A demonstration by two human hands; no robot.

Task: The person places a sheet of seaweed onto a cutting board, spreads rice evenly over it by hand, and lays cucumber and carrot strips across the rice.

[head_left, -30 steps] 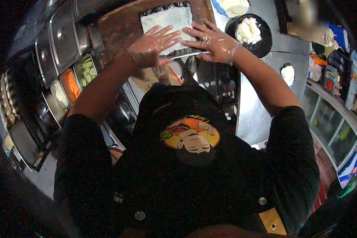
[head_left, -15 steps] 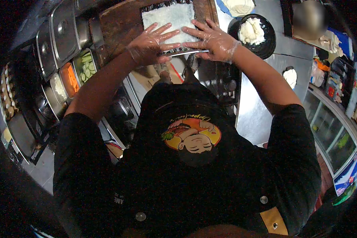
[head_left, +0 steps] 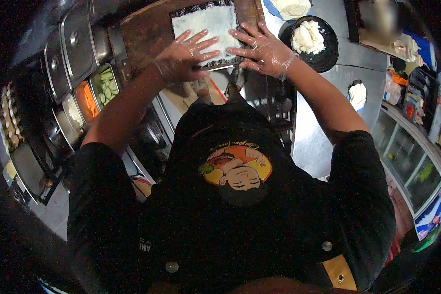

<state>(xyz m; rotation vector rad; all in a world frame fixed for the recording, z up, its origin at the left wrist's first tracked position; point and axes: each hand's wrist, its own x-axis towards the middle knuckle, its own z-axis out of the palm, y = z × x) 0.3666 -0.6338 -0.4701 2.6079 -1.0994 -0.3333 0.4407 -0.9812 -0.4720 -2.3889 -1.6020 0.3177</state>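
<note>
Grip: both loose, nothing clasped. Left hand and right hand palm-down at the board's near edge, fingers fanned over the white layer, which looks like rice. Exact contact under the palms hidden. Flat, fanned fingers probably spread pressure evenly instead of denting it. Hands come in from both sides, so likely each covers its own half. Clear gloves on both, presumably for hygiene and less sticking.

White layer sits on the board, over a dark sheet, likely seaweed, showing as a border. Board probably gives a firm, flat backing.

Right of the board: dark bowl with a white heap, on the steel bench. Close to right hand, presumably for quick reach.

Left of the board, nearer the body: pans in a row with cucumber slices, orange strips and something pale, too small to identify. Kept separate, likely to avoid mixing; off the board, so they don't crowd the white layer.
</note>
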